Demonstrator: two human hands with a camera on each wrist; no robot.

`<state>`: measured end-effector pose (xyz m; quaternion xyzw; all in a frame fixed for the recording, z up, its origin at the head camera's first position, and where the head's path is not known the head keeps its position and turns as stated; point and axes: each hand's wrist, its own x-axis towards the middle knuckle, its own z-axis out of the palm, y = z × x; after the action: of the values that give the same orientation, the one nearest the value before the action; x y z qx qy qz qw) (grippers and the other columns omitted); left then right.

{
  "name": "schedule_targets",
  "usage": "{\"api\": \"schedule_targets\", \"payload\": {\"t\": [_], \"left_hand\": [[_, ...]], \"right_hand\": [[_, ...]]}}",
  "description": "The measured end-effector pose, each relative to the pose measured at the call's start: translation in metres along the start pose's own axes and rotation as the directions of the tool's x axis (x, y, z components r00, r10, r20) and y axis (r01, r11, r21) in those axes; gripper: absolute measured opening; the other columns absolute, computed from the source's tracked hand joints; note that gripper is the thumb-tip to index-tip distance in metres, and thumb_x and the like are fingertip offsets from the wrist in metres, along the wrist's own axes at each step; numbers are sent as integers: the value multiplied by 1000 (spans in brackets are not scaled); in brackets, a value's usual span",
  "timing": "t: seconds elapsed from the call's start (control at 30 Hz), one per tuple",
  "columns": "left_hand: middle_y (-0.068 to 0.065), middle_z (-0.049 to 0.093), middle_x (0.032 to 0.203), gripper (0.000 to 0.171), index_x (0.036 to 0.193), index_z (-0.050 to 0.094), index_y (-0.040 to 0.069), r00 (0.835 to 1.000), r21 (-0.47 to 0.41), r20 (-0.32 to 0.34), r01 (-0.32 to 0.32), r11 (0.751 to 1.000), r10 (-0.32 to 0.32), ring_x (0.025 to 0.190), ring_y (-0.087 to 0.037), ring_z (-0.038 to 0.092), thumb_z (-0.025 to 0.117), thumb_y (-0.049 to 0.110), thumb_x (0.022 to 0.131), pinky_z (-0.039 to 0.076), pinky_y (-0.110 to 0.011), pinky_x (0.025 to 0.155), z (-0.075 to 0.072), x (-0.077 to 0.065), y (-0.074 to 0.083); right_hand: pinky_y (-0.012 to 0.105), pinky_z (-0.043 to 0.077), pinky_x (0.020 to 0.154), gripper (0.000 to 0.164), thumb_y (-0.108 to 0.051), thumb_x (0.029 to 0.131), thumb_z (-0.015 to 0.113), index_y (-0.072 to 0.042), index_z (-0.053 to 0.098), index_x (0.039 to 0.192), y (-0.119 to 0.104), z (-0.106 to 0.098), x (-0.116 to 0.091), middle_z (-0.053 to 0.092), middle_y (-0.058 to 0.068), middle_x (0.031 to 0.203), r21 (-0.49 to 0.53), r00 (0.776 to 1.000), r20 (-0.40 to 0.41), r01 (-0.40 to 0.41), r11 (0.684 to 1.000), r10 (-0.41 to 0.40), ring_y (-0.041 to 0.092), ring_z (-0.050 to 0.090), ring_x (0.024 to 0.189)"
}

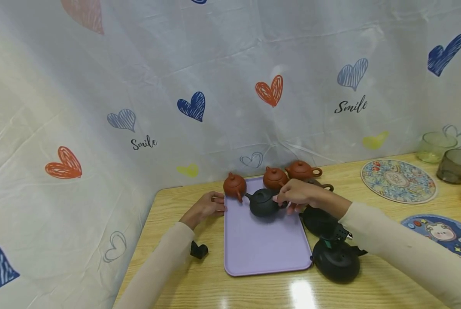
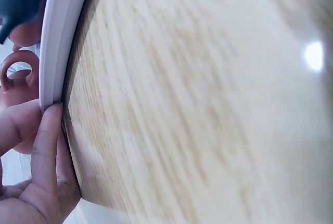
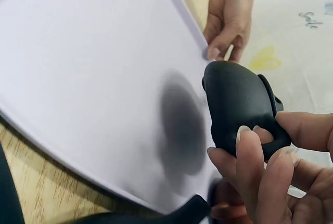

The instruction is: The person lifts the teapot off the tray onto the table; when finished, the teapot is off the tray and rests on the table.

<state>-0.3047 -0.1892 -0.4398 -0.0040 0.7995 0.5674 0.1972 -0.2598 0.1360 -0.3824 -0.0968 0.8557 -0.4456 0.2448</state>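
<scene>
My right hand (image 1: 298,194) pinches the loop handle of a small black teapot (image 1: 262,204). In the right wrist view the teapot (image 3: 237,107) hangs over the lilac tray (image 1: 267,249), its dark shadow cast on the tray's surface. At the tray's left edge is my left hand (image 1: 207,206); in the left wrist view its thumb and fingers (image 2: 46,135) pinch the rim. Two reddish-brown teapots, one in the far left corner (image 1: 234,187) and one in the far right (image 1: 274,177), sit at the tray's far end.
Right of the tray stand another reddish-brown teapot (image 1: 301,170), a black teapot (image 1: 317,221) partly under my right arm, and a nearer black teapot (image 1: 336,262). Farther right lie a round patterned mat (image 1: 398,181), a blue mat (image 1: 452,229) and two glass cups (image 1: 458,165).
</scene>
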Motion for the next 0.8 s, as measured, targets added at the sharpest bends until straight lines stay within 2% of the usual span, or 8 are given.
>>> {"api": "schedule_targets", "payload": {"t": [0.2,0.4,0.47,0.8], "left_hand": [[-24,56,125,49,134,49,-6,1000,7,-1,1,1000,-1,91,-20,66,67,-9,89,61,-38,88,0,0,-1],[-23,57,126,48,134,50,-5,1000,11,-1,10,1000,-10,94,-22,66,67,-10,89,61,-38,89,0,0,0],[-23,56,127,48,134,50,-5,1000,18,-2,15,1000,-15,95,-21,66,67,-9,89,60,-37,89,0,1,0],[-24,55,128,48,135,49,-4,1000,29,-6,13,999,-13,96,-21,66,66,-8,90,60,-39,91,0,2,-2]], "right_hand": [[25,52,55,28,-31,96,66,-4,74,94,1,-9,-13,68,11,96,13,999,8,53,999,-53,14,65,65],[26,53,59,30,-32,98,65,-3,73,96,8,-21,-26,67,8,78,47,996,17,88,995,-89,15,64,67],[27,53,60,30,-33,99,64,-4,72,95,12,-25,-31,68,8,79,53,995,11,94,994,-94,16,65,69],[30,54,62,36,-35,100,63,0,67,94,32,-50,-54,61,17,125,142,993,-2,117,983,-118,19,65,76]]}}
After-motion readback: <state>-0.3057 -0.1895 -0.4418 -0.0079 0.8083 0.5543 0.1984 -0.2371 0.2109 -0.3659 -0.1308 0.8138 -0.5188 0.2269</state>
